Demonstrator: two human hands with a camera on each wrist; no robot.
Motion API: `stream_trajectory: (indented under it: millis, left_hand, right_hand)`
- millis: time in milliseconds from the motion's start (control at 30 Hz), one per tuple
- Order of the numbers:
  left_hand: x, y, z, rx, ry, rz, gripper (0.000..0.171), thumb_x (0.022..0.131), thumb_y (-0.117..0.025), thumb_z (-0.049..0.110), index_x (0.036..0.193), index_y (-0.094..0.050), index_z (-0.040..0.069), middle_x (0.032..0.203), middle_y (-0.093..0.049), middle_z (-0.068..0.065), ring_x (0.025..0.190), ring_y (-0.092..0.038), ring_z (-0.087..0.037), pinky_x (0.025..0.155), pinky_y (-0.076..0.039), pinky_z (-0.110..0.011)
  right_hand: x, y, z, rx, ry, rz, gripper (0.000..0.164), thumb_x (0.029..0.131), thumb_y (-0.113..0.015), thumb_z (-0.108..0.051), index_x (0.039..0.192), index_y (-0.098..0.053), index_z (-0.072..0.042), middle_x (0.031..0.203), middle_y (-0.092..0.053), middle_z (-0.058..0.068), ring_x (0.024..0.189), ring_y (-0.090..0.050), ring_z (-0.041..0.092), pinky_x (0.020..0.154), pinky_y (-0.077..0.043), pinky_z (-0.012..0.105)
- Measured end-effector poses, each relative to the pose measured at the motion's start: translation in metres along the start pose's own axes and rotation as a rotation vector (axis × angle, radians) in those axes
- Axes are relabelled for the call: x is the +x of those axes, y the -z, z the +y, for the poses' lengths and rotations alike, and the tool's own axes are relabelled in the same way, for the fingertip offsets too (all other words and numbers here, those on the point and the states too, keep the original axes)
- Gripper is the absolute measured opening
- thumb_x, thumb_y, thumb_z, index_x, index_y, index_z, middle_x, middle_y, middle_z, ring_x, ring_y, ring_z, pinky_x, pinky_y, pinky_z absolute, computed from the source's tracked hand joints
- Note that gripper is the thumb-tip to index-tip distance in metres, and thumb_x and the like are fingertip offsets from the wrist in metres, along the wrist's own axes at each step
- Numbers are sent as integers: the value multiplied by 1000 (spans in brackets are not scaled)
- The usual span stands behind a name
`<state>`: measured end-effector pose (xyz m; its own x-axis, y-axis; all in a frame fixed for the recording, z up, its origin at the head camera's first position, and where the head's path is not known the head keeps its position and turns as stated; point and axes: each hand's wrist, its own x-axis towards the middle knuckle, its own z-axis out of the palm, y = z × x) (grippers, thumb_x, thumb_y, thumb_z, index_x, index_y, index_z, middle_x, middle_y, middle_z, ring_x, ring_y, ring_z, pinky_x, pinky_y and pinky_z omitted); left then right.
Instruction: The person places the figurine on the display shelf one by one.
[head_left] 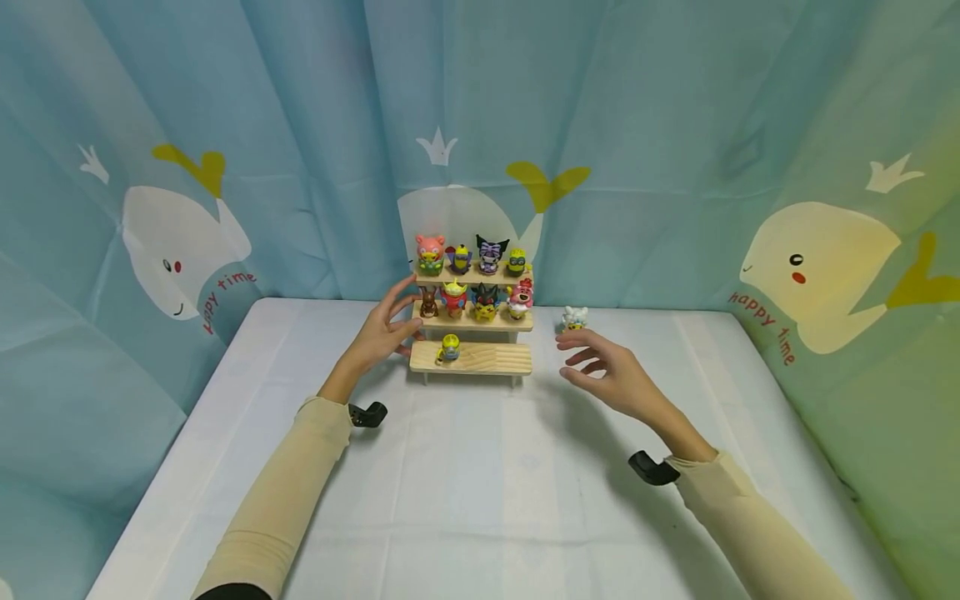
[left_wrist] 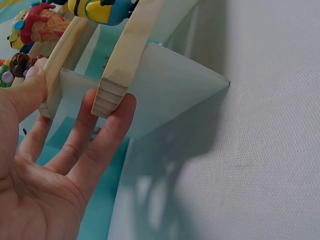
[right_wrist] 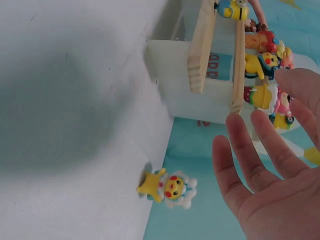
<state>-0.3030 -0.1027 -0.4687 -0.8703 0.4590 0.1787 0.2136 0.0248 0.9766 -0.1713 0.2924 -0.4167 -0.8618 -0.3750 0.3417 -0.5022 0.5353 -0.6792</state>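
Note:
A three-tier wooden display stand point(head_left: 495, 358) with pale legs holds small figurines. My left hand point(head_left: 384, 331) is at its left end; in the left wrist view its fingertips touch the lowest board's end point(left_wrist: 111, 95), with the thumb by the middle board. A minion figurine point(head_left: 449, 347) stands on the lowest board, left of centre. Several more figurines, among them a pink bear point(head_left: 519, 298) and a brown one point(head_left: 428, 302), fill the upper two boards. My right hand point(head_left: 611, 372) hovers right of the stand, fingers spread and holding nothing. Near it, a yellow figurine in a white hood point(right_wrist: 172, 187) stands on the table.
The stand sits toward the back of a white-covered table point(head_left: 465, 500). Blue curtains point(head_left: 660, 125) printed with whales surround the back and sides. A black wrist camera point(head_left: 367, 414) sits on the left wrist, and another point(head_left: 652, 468) on the right.

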Motion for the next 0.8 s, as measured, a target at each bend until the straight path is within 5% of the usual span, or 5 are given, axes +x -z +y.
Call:
stream_trajectory:
  millis: [300,800]
  left_hand:
    - [-1,1,0,10,8,9,76,104,-62,14,162,-24,44,164,-33,-7,95,-72,-35,63,-59,-60]
    - [-2,0,-1,6,0,3,75,104,-62,16,161,-25,46,165,-33,-6,100,-69,-46,66,-55,-69]
  right_hand:
    - [-5,2,1,-7,6,21,45,94,-76,-4,136,-63,-13,129,-67,6,101,-72,32,82,-61,49]
    - [-5,5,8,-41,-12,55,46,92,-76,0,135,-62,-8,127,-68,11,99,-72,34,81,-61,46]
